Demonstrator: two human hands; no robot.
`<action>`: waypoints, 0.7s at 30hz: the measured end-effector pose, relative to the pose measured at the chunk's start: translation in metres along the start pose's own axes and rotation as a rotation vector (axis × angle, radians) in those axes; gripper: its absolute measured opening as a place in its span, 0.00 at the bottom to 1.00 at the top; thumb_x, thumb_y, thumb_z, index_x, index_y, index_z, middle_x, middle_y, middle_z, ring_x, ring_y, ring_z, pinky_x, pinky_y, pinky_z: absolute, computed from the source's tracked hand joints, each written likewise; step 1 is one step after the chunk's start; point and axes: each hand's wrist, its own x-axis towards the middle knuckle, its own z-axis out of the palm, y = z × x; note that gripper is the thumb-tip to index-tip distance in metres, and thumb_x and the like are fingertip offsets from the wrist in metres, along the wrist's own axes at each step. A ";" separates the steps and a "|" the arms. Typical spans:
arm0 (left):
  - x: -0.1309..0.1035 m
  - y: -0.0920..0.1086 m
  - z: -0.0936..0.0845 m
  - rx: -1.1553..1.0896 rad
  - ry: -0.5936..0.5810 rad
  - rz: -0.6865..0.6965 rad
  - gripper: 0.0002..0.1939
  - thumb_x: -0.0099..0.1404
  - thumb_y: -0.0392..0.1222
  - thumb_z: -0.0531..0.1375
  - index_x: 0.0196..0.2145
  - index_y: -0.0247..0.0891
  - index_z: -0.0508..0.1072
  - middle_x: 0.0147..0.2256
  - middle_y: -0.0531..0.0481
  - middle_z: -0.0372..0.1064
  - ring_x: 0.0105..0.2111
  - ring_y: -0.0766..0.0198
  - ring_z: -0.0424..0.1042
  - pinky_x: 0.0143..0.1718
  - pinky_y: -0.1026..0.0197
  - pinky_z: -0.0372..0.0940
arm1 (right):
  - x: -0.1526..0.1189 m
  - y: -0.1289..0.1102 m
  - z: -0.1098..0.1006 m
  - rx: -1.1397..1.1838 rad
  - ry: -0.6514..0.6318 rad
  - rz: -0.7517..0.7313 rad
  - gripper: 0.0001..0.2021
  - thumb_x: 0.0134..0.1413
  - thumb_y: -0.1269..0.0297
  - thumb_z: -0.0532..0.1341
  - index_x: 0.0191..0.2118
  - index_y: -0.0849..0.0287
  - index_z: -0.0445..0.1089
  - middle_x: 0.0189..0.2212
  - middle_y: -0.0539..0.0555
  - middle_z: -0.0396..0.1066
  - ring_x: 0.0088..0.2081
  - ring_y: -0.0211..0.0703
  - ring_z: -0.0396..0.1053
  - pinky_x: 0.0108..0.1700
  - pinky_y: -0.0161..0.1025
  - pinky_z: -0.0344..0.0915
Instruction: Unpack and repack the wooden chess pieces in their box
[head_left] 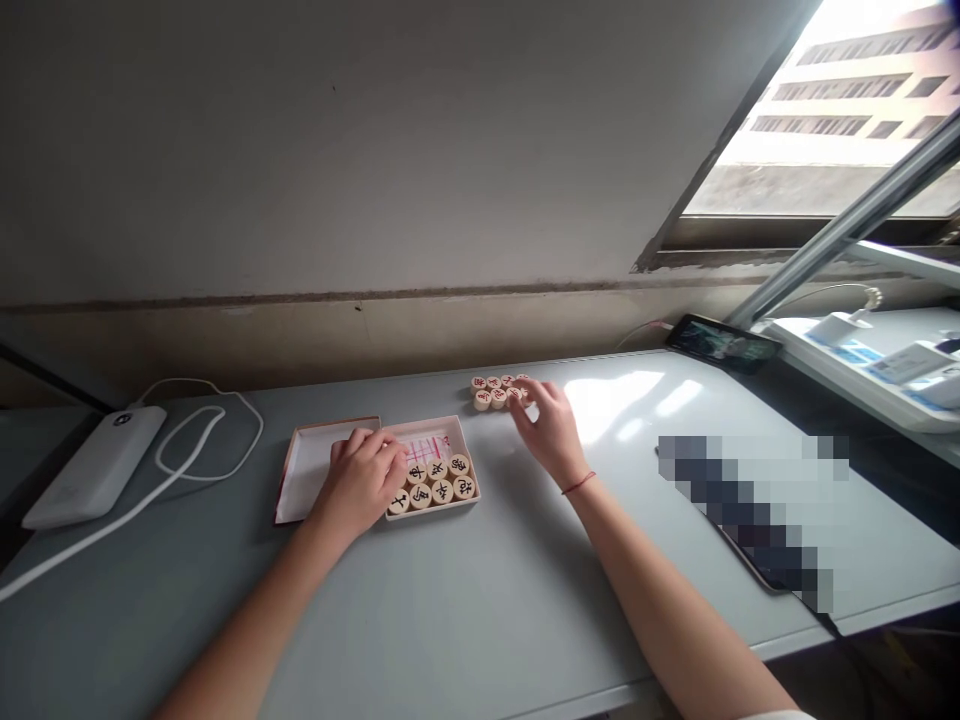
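My left hand (367,470) rests over the left side of a shallow white box (478,485), fingers curled together, with fingertips at its inner left part. What they grip, if anything, is hidden beneath them. Round wooden Chinese chess pieces (442,490) with black characters lie in rows in the front of the box. Behind them shows a paper with pink lines (427,450). Further back, my right hand (553,428) reaches to the right end of a block of pieces with red characters (491,392). Its thumb and fingers are apart around that end, partly covering it.
The box lid (304,470) lies left of the box, partly under my left hand. A white power bank (101,470) and a looped white cable (184,445) are at left. A phone (724,342) leans at the back right. A blurred-out dark item (750,530) lies at right.
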 end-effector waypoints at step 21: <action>0.008 -0.007 -0.023 -0.197 -0.167 -0.025 0.09 0.63 0.45 0.51 0.30 0.42 0.68 0.31 0.53 0.72 0.38 0.59 0.68 0.47 0.53 0.58 | -0.027 -0.053 0.018 0.144 -0.422 -0.038 0.23 0.64 0.52 0.47 0.22 0.57 0.64 0.15 0.48 0.59 0.22 0.37 0.56 0.29 0.35 0.50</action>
